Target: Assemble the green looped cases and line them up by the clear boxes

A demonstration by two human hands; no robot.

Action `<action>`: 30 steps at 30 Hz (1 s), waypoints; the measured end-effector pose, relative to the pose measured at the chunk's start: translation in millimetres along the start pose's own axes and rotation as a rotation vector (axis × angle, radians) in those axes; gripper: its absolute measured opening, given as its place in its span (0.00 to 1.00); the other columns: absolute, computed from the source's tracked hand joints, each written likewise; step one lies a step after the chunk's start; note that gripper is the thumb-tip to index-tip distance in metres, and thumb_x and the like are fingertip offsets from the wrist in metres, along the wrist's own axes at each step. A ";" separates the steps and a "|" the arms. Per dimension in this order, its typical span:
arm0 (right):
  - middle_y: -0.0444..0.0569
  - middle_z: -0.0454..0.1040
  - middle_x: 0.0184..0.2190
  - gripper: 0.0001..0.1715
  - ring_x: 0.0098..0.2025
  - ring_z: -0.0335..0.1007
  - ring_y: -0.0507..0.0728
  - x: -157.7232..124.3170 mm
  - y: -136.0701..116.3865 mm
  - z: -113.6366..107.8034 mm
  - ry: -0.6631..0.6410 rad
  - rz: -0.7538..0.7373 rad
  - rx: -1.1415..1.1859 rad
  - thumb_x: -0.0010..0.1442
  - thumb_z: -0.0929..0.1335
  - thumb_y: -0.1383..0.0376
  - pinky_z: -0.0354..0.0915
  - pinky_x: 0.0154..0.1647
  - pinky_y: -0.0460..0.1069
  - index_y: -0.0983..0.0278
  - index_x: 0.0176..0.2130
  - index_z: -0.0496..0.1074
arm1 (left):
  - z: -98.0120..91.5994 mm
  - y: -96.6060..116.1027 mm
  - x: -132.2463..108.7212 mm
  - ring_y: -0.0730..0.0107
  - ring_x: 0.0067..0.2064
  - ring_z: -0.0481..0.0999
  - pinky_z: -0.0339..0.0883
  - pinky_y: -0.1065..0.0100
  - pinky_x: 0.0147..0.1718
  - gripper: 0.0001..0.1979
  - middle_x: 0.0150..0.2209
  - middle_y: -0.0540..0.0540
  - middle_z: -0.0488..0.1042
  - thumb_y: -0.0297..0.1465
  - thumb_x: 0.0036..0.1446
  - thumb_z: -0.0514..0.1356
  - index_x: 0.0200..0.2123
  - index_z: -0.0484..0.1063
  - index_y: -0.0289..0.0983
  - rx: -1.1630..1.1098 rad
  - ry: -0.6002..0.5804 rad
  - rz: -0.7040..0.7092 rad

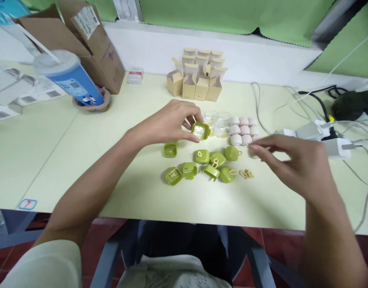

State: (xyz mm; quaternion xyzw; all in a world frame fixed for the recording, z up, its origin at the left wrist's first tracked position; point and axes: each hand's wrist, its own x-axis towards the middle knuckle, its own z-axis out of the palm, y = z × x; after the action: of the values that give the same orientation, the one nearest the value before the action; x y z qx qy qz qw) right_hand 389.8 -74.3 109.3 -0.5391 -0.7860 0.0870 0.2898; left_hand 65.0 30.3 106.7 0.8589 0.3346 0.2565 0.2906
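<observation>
My left hand (172,122) pinches a small green case (201,130) with a clear insert, held just above the pale table (82,160). My right hand (291,160) hovers to the right, fingers stretched toward the left and a little blurred, holding nothing I can make out. Between and below the hands lie several green cases (201,164), some open, and a few small yellow rings (246,174). Behind them sit clear plastic inserts (216,122) and a cluster of pink cases (243,130).
Several small tan cartons (198,80) stand open at the back. A blue-and-white canister (70,78) and a brown cardboard box (90,40) sit at the back left, with labelled white packs (10,92). White chargers and cables (321,134) crowd the right side.
</observation>
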 end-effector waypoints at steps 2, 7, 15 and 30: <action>0.50 0.88 0.42 0.12 0.34 0.84 0.61 36.6 -26.9 9.7 -0.155 -0.131 0.067 0.72 0.75 0.56 0.79 0.39 0.58 0.57 0.51 0.84 | -2.3 -0.1 -0.5 0.59 0.44 0.87 0.85 0.56 0.47 0.18 0.43 0.44 0.85 0.41 0.52 0.81 0.40 0.83 0.38 -0.038 0.014 -0.023; 0.49 0.84 0.34 0.03 0.36 0.80 0.59 94.0 -64.4 51.3 -0.391 -0.219 -0.045 0.69 0.77 0.68 0.66 0.38 0.52 0.63 0.44 0.85 | -14.1 -15.4 -0.5 0.57 0.41 0.87 0.83 0.57 0.41 0.22 0.39 0.43 0.85 0.49 0.52 0.79 0.38 0.83 0.38 -0.060 -0.061 -0.061; 0.51 0.83 0.34 0.04 0.34 0.75 0.57 102.4 -55.4 84.4 -0.585 -0.184 -0.139 0.71 0.75 0.69 0.57 0.35 0.51 0.64 0.40 0.84 | -60.4 -11.9 -14.4 0.52 0.49 0.87 0.75 0.61 0.49 0.37 0.47 0.43 0.85 0.45 0.53 0.77 0.62 0.75 0.38 0.374 -0.254 -0.530; 0.58 0.86 0.43 0.09 0.41 0.80 0.63 105.1 -55.7 113.7 -0.658 -0.164 -0.342 0.75 0.73 0.63 0.55 0.35 0.52 0.64 0.49 0.85 | -35.3 -26.0 -4.6 0.55 0.36 0.89 0.76 0.66 0.42 0.72 0.40 0.44 0.89 0.34 0.58 0.72 0.82 0.14 0.38 0.238 -0.477 -0.764</action>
State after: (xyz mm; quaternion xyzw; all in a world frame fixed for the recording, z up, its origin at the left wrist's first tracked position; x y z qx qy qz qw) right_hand 256.6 17.5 79.6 -0.4582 -0.8808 0.0994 -0.0663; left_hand 28.5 54.4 112.8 0.7366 0.5778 -0.1137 0.3327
